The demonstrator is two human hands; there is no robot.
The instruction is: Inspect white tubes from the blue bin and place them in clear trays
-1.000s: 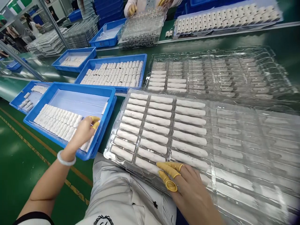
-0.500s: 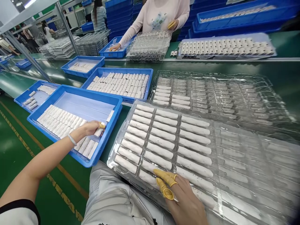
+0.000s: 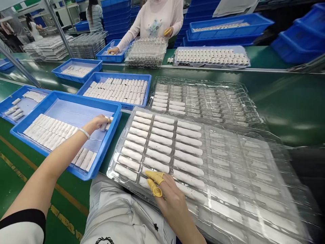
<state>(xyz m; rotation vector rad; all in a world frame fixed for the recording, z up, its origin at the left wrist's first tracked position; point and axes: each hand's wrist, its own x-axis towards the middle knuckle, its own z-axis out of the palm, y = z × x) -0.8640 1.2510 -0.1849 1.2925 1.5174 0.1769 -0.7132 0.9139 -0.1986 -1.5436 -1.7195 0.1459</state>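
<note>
My left hand, with a yellow finger cover and a wristband above it, holds a white piece near the right wall of the large blue tray. Rows of white pieces lie in that tray. On the right, my right hand has yellow covers on thumb and finger and reaches over the front edge of the clear plastic tray. Its thumb and finger close on a white roll in the second column. Three columns of white rolls show distinctly.
A second clear tray lies behind. Beyond the left hand is a blue tray of white pieces. Across the bench a person handles a blue tray beside stacked clear trays. More blue trays stand at the right.
The view has shifted, so most things sit farther left. My left hand has moved away from me along the blue tray's right side with the white piece. My right hand stays at the second column.
</note>
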